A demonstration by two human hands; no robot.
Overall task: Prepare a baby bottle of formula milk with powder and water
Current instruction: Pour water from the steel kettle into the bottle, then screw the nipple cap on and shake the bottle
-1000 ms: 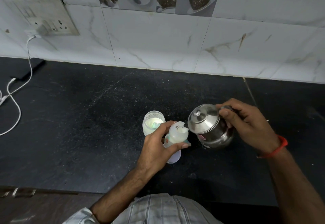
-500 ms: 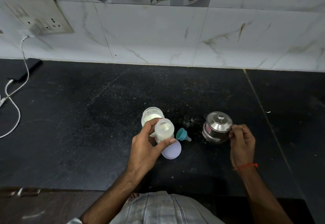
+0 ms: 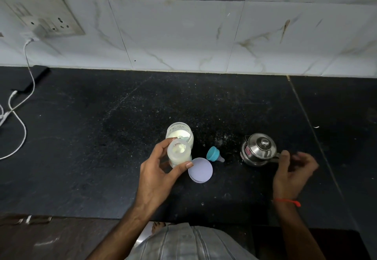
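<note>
My left hand [image 3: 158, 175] grips an open, clear baby bottle [image 3: 179, 154] holding milky liquid and powder clumps, upright just above the black counter. Right behind it stands an open jar of white powder [image 3: 180, 134]. A teal nipple ring [image 3: 214, 153] lies on its side to the right of the bottle, and a lilac round lid [image 3: 200, 169] lies flat beside my thumb. The steel kettle [image 3: 259, 149] stands on the counter at the right. My right hand [image 3: 291, 173] is blurred, fingers spread, just off the kettle's handle.
A tiled wall runs behind the black counter [image 3: 102, 147]. A socket plate [image 3: 43, 13] with a white charger cable [image 3: 24, 104] is at the far left. The counter's front edge [image 3: 81, 217] lies near my body.
My right hand has set the kettle down on the counter at the right and let go of its handle. My left hand keeps the bottle beside the powder jar.
</note>
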